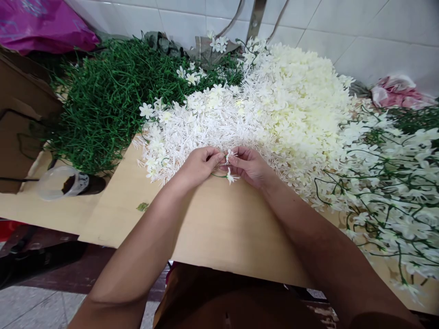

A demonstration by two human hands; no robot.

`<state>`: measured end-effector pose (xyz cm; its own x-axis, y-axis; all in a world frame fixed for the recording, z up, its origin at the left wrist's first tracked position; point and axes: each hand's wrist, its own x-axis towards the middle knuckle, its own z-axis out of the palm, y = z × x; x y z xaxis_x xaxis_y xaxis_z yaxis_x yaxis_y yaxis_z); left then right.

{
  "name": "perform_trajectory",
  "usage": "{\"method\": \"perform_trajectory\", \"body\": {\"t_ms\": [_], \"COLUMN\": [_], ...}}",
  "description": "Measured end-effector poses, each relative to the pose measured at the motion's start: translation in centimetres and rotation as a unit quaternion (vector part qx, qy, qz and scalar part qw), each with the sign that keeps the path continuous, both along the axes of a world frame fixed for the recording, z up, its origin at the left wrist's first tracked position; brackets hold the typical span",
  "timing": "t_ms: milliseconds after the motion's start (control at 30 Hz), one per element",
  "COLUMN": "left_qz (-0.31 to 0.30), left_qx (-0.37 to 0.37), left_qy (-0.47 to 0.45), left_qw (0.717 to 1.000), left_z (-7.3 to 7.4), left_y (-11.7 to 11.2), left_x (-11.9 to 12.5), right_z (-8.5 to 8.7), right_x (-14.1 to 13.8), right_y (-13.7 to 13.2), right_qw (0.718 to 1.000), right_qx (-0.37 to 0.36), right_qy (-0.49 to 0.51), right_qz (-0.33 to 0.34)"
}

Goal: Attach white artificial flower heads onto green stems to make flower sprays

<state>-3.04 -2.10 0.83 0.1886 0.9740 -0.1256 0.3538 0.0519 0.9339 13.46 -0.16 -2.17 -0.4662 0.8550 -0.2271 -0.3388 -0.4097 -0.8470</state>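
Both my hands meet over the near edge of the flower heaps. My left hand pinches the green stem of an artificial flower sprig, which carries small white blossoms. Fingers of my right hand are closed at a white blossom on the same sprig. Just beyond them lies a heap of white flower pieces with thin spiky parts. A taller pile of cream petals rises behind and to the right. Green plastic stems form a tangled mound at the left.
Flower sprigs with stems cover the table's right side. A clear plastic cup with dark contents lies at the left, near a cardboard box. A purple bag sits at the back left. White tiled wall bounds the back.
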Motion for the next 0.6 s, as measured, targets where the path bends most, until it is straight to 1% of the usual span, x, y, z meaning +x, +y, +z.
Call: {"method": "perform_trajectory", "body": {"t_ms": [133, 267, 400, 500, 600], "left_qz": [-0.027, -0.013, -0.005, -0.011, -0.027], "left_qx": [-0.007, -0.014, -0.018, -0.025, -0.025], "left_qy": [-0.016, -0.069, -0.117, -0.144, -0.17], "left_qw": [0.999, 0.997, 0.993, 0.989, 0.985], "left_z": [-0.5, -1.2, -1.5, -1.7, -1.6], "left_y": [0.1, 0.1, 0.1, 0.1, 0.2], "left_x": [-0.1, 0.2, 0.5, 0.5, 0.4], "right_z": [0.2, 0.2, 0.0, 0.1, 0.4], "right_x": [0.0, 0.0, -0.1, -0.2, -0.1], "right_y": [0.0, -0.1, -0.1, -0.1, -0.2], "right_qw": [1.0, 1.0, 1.0, 1.0, 1.0], "right_qx": [0.004, 0.012, 0.008, -0.001, -0.01], "right_qy": [0.006, 0.011, 0.003, 0.002, 0.012], "right_qz": [0.004, 0.0, -0.026, -0.031, -0.016]}}
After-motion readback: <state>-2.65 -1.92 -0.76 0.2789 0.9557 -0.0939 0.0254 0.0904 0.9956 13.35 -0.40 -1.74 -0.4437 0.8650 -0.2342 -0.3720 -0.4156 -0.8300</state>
